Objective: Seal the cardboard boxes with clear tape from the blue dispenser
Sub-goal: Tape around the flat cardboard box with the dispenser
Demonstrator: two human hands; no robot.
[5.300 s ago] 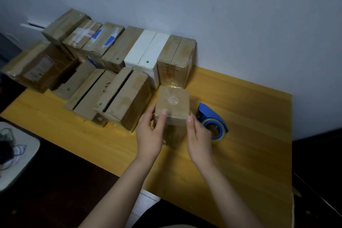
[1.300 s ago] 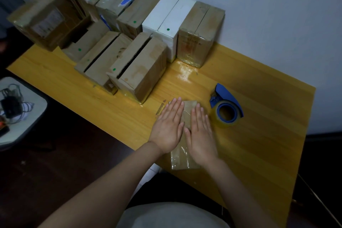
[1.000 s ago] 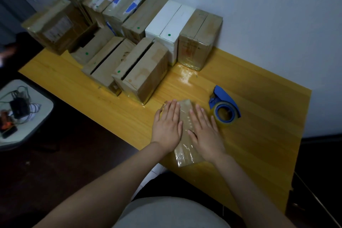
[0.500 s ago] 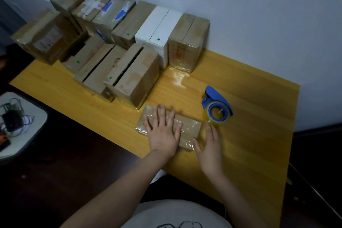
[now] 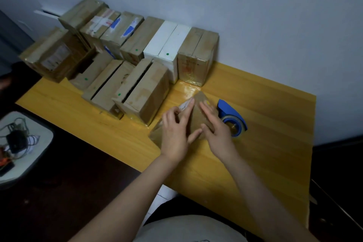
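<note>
The box (image 5: 196, 119) lies on the yellow surface (image 5: 271, 133) near the front edge, turned at an angle with one corner pointing toward the wall, under both hands. To its left, close by, two rows of boxes (image 5: 141, 92) stand against the wall. Several in the front row show an open slit along the top, so they look unsealed. The left hand (image 5: 174, 135) rests on the near-left part of the box, forefinger stretched along the top beside a pale label (image 5: 183, 105). Its other fingers bend over the left edge and its thumb spreads across the face, which reads as a light grip. The right hand (image 5: 218, 135) lies flat and open on the right part and holds nothing, with straight fingers (image 5: 206, 110) pressing down. Just right of it, almost touching the box, sits the blue tape dispenser (image 5: 229, 111), untouched. The step in hand looks like turning the box and smoothing its wrapping, ready for the next strip of tape. To do that well, the left hand should pin the box so it cannot slide on the smooth wood. The right hand should stroke outward from the middle to press out bubbles and bed the tape edges down. The seam should end up facing the dispenser side, so the right hand has a short reach.
</note>
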